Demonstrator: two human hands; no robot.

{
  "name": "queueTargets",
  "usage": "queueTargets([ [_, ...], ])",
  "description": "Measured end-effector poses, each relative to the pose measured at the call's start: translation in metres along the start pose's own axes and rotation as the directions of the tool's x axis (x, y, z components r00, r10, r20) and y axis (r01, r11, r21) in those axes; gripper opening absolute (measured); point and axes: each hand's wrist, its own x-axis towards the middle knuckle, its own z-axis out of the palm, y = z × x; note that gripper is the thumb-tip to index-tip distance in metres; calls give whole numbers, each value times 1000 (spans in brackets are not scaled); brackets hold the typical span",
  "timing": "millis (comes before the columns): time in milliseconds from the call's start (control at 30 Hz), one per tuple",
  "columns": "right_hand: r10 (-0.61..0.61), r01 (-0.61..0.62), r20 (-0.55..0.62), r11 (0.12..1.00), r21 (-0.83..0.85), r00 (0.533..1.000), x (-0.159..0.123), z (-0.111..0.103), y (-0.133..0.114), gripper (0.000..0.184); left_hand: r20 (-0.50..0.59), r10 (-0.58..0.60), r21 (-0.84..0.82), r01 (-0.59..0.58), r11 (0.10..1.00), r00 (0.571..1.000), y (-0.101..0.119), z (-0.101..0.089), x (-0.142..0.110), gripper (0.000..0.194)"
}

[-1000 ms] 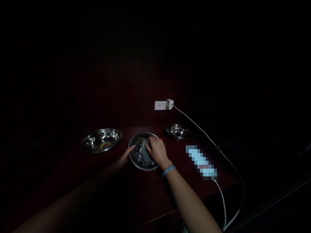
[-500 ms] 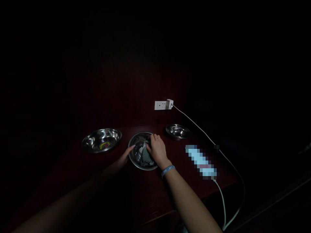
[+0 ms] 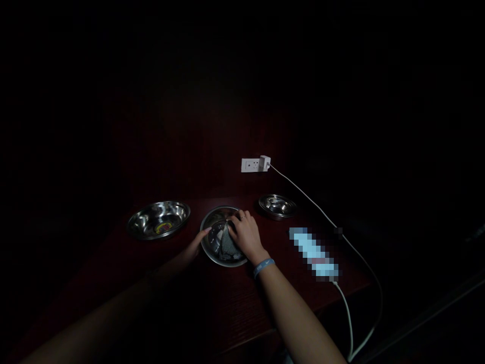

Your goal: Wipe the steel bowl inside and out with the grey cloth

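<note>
A round stainless steel bowl (image 3: 210, 248) stands on the dark red table in the middle of the view. My left hand (image 3: 194, 244) holds its left side, the thumb at the rim and the other fingers mostly in shadow. Inside the bowl lies a grey-green cloth (image 3: 229, 246) with a patterned edge. Reaching over the bowl's right rim, my right hand (image 3: 247, 233) has its fingers closed on the cloth and presses it against the inner wall. The fingertips are partly hidden by the hand and the cloth.
A wider steel basin (image 3: 144, 222) with a yellow label sits left, and a smaller steel bowl (image 3: 278, 206) back right. A blurred-out bright phone (image 3: 314, 253) lies right, its white cable (image 3: 348, 313) hanging past the table edge. A charger (image 3: 264, 162) fills part of the wall socket (image 3: 249, 165).
My right hand has shifted slightly within the bowl, and the cloth under it is bunched a little differently. My left hand stays at the rim.
</note>
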Motion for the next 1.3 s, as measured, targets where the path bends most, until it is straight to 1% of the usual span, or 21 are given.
queueTargets([
  [100, -14, 14, -10, 1000, 13, 1000, 0, 0, 0, 28, -60, -56, -22, 54, 998, 997, 3, 5, -3, 31],
  [267, -42, 46, -53, 996, 75, 998, -1, -4, 0, 31, -116, -72, -77, 64, 995, 991, 7, 12, -7, 21],
  [367, -98, 109, -80, 983, 147, 992, -1, -6, -1, 28, -149, -68, -45, 62, 997, 986, 7, 9, -4, 23],
  [433, -147, 166, -94, 958, 234, 985, -1, -6, -1, 22, -176, -60, -21, 57, 998, 983, 6, 5, -1, 28],
  [500, -172, 193, -91, 927, 322, 981, -1, -6, -2, 14, -186, -58, -13, 57, 998, 981, 5, 2, 1, 32],
  [533, -174, 192, -83, 915, 355, 981, -1, -6, -3, 11, -182, -59, -12, 58, 998, 981, 5, 2, 2, 33],
  [600, -165, 177, -65, 903, 392, 984, -1, -5, -3, 11, -160, -56, -3, 56, 998, 986, 4, 2, 2, 35],
  [733, -173, 167, -26, 883, 438, 985, -1, -6, -3, 21, -87, -35, 14, 36, 999, 996, 4, 3, 0, 34],
  [867, -161, 135, 12, 860, 492, 987, 0, -3, 0, 30, -39, -17, 18, 17, 1000, 999, 3, 1, 2, 36],
  [967, -188, 153, 28, 867, 474, 982, 1, -1, 1, 28, -20, -3, 17, 3, 1000, 1000, 3, 0, 4, 37],
  [1100, -249, 209, 54, 898, 386, 967, -1, -1, 2, 10, -18, 22, 3, -22, 1000, 1000, 2, 0, 4, 42],
  [1133, -250, 212, 56, 905, 369, 967, -1, -2, 2, 9, -18, 25, -1, -25, 1000, 1000, 2, 0, 4, 43],
  [1300, -166, 151, 26, 942, 299, 986, -4, 0, 1, 27, -23, 6, -7, -7, 1000, 1000, 2, 0, 0, 44],
])
